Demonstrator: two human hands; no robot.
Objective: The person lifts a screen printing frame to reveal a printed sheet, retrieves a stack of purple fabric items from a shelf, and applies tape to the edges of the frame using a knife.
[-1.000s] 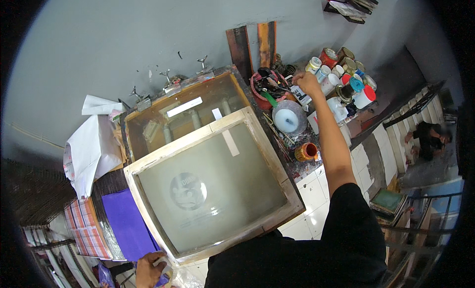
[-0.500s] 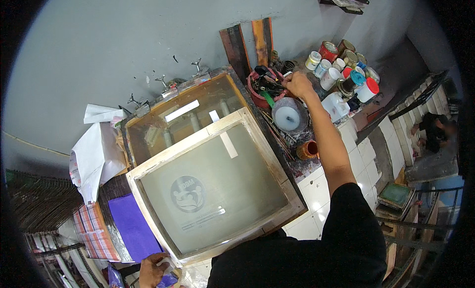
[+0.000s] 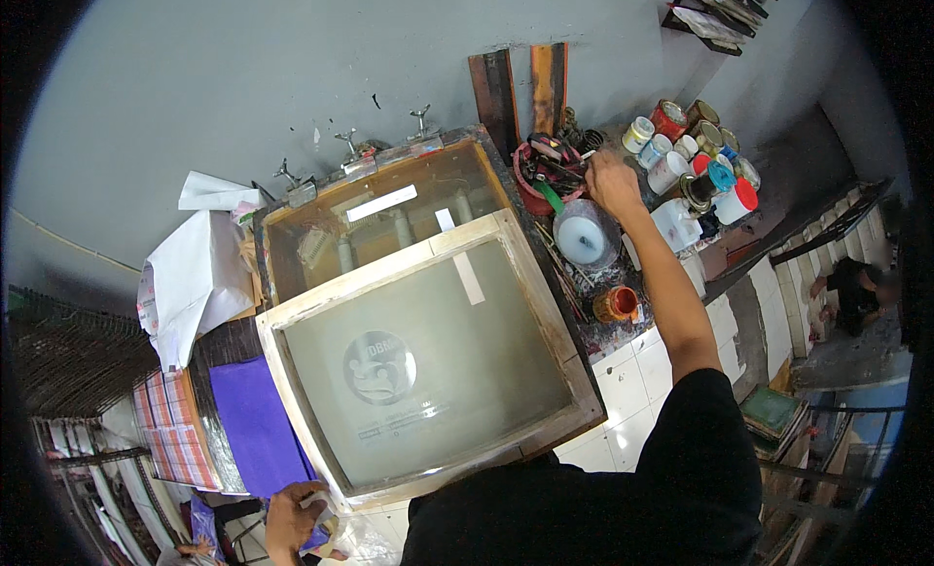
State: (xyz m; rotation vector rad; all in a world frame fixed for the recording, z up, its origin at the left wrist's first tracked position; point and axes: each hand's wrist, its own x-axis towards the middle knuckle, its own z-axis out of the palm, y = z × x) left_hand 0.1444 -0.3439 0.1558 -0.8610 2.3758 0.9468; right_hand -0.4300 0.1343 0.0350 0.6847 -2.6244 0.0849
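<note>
A wooden-framed printing screen lies tilted in front of me, with a round emblem and small lettering in its pale mesh. It overlaps a glass-topped printing table. My right hand reaches to the edge of a red basket filled with tools. Its fingers are closed by a small white piece; what they grip is hidden. My left hand is beside the screen's near left corner, fingers curled. Clear plastic and something yellowish are next to it; I cannot make out what it holds.
Right of the basket stand paint cans and jars. A round white tub and an orange-stained cup are nearer. Purple cloth and white paper lie left. Metal clamps line the back. Another person sits far right.
The view has turned slightly, so the basket and jars appear further right. My right hand has shifted a little toward me along the basket's side. My left hand remains by the screen's corner.
</note>
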